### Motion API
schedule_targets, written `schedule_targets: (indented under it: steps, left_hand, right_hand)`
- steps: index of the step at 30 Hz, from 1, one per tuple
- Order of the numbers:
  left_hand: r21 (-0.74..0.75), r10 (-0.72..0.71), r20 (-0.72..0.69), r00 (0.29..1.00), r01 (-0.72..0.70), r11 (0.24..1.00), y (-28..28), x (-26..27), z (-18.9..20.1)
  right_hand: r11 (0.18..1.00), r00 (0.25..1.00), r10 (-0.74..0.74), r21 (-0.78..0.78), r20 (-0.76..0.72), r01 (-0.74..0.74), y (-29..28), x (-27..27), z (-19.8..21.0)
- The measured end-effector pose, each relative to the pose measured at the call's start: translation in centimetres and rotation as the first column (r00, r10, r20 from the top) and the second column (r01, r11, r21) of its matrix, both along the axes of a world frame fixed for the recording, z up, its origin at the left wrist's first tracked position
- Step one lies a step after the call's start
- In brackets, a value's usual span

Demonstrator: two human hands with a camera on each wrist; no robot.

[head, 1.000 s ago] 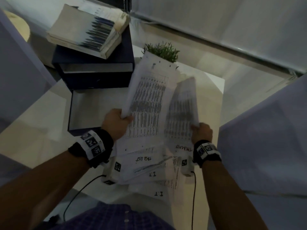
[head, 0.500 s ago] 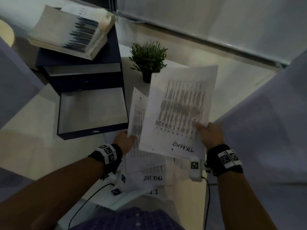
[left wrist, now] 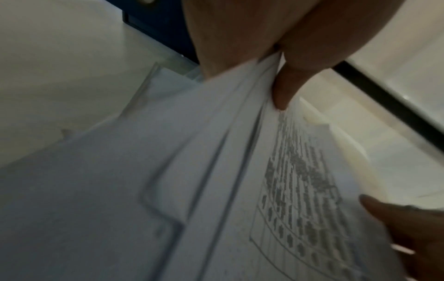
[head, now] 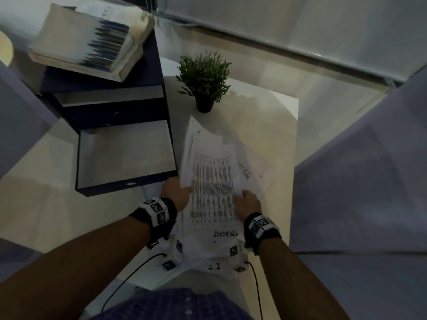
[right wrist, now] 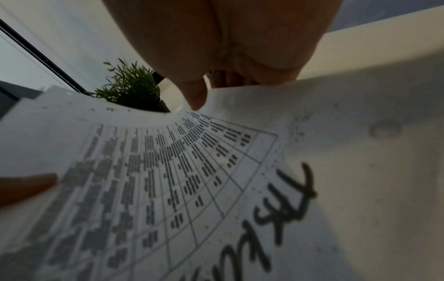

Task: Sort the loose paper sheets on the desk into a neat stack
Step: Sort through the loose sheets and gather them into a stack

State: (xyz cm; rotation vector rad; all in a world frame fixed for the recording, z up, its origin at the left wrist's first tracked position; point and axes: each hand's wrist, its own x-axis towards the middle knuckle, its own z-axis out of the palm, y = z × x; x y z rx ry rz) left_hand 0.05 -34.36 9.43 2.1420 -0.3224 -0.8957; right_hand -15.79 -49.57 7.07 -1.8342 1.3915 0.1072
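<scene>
Several white paper sheets (head: 211, 181) printed with tables are bunched together above the white desk (head: 261, 125), one handwritten "TASK LIST". My left hand (head: 176, 191) grips the bundle's left edge, thumb on top and fingers beneath; the left wrist view shows the layered sheets (left wrist: 240, 171) pinched under the thumb (left wrist: 286, 91). My right hand (head: 248, 200) holds the right edge, and its thumb (right wrist: 195, 95) presses on the top sheet (right wrist: 216, 171). More sheets (head: 215, 264) lie on the desk below the bundle, near my body.
A dark blue drawer unit (head: 111, 112) stands at left, its lowest drawer (head: 124, 155) pulled out. A thick pile of papers (head: 92, 40) rests on top of it. A small potted plant (head: 204, 79) stands behind the sheets. Grey partitions flank the desk.
The right hand has brought its separate sheet leftward and down onto the sheets in the left hand. Both hands now hold one bundle, lower and closer to the desk.
</scene>
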Motion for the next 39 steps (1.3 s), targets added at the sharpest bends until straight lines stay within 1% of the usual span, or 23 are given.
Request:
schedule_targets:
  steps: [2,5,7,9,11,13,15,17,19,22,25,28,29,30,31,32,33,34,35,36,37,39]
  left_hand:
    - [-0.083,0.019,0.021,1.0,-0.017,0.996,-0.2,0.0,1.6]
    - [-0.206,0.053,0.061,0.997,-0.04,0.978,-0.2,0.4,4.8]
    - [-0.266,0.06,0.128,0.99,-0.024,0.964,0.0,1.2,7.6]
    - [-0.302,0.051,0.21,0.976,0.016,0.953,0.4,2.3,10.1]
    - [-0.312,0.064,0.279,0.958,0.027,0.95,0.9,3.8,12.1]
    - [-0.317,0.09,0.317,0.944,0.017,0.948,1.4,5.4,13.4]
    - [-0.352,0.122,0.327,0.937,0.001,0.936,1.9,6.8,14.4]
    - [-0.369,0.157,0.349,0.924,-0.018,0.929,2.3,8.2,15.4]
    - [-0.386,0.194,0.347,0.918,-0.049,0.921,2.7,9.4,16.1]
    - [-0.403,0.233,0.356,0.905,-0.076,0.912,2.9,10.4,16.5]
    - [-0.409,0.241,0.317,0.917,-0.097,0.907,2.7,10.6,16.4]
    - [-0.423,0.231,0.254,0.939,-0.107,0.9,2.7,10.8,16.1]
    - [-0.423,0.222,0.247,0.943,-0.101,0.9,2.7,10.8,16.0]
    - [-0.421,0.214,0.244,0.946,-0.095,0.902,2.7,10.8,15.9]
    - [-0.418,0.207,0.241,0.948,-0.091,0.904,2.6,10.7,16.0]
    - [-0.42,0.205,0.239,0.949,-0.089,0.903,2.5,10.6,15.9]
    - [-0.424,0.205,0.24,0.949,-0.087,0.902,2.3,10.5,15.8]
    - [-0.43,0.208,0.243,0.948,-0.087,0.899,2.2,10.4,15.7]
    - [-0.434,0.209,0.241,0.948,-0.087,0.896,2.0,10.1,15.7]
    - [-0.442,0.207,0.237,0.949,-0.084,0.893,1.9,9.9,15.7]
    - [-0.451,0.208,0.227,0.951,-0.087,0.888,1.8,9.8,15.7]
    - [-0.465,0.208,0.21,0.955,-0.09,0.881,1.6,9.5,15.5]
  right_hand:
    - [0.994,0.994,-0.105,-0.027,0.03,0.106,-0.4,-0.1,-0.1]
    - [0.952,0.957,-0.289,-0.101,0.01,0.289,-1.6,-0.4,-0.3]
    - [0.941,0.947,-0.319,-0.131,-0.033,0.313,-1.8,-0.3,-0.4]
    - [0.953,0.963,-0.254,-0.19,-0.084,0.235,-1.9,-0.1,-0.7]
    - [0.965,0.98,-0.133,-0.246,-0.145,0.094,-2.0,0.3,-0.8]
    - [0.975,0.977,-0.01,-0.217,-0.211,-0.037,-2.3,1.0,-0.8]
    - [0.974,0.949,0.103,-0.161,-0.297,-0.157,-2.5,1.6,-0.6]
    - [0.963,0.925,0.17,-0.14,-0.341,-0.229,-2.7,2.0,-0.7]
    - [0.966,0.927,0.167,-0.131,-0.335,-0.222,-3.0,2.3,-0.7]
    - [0.981,0.943,0.154,-0.066,-0.296,-0.181,-3.6,2.9,-0.8]
    - [0.985,0.949,0.149,-0.047,-0.277,-0.169,-3.8,3.1,-0.1]
    - [0.982,0.939,0.162,-0.044,-0.303,-0.184,-4.1,2.9,1.0]
    - [0.985,0.954,0.139,-0.059,-0.264,-0.16,-4.4,2.8,1.5]
    - [0.992,0.979,0.076,-0.084,-0.187,-0.093,-4.9,2.7,1.9]
    - [0.994,0.997,-0.016,-0.107,-0.073,0.008,-5.5,2.6,2.3]
    - [0.984,0.99,-0.132,-0.109,0.053,0.138,-6.0,2.6,2.7]
    - [0.96,0.956,-0.254,-0.083,0.149,0.268,-6.4,2.4,2.7]
    - [0.923,0.905,-0.371,-0.02,0.209,0.383,-6.5,2.4,2.5]
    - [0.887,0.86,-0.458,0.055,0.227,0.458,-6.0,2.3,2.5]
    - [0.862,0.834,-0.507,0.13,0.218,0.49,-5.3,2.2,2.0]
    - [0.854,0.835,-0.517,0.179,0.19,0.488,-4.5,2.2,1.0]
    - [0.878,0.876,-0.465,0.192,0.129,0.438,-2.9,2.3,-0.7]
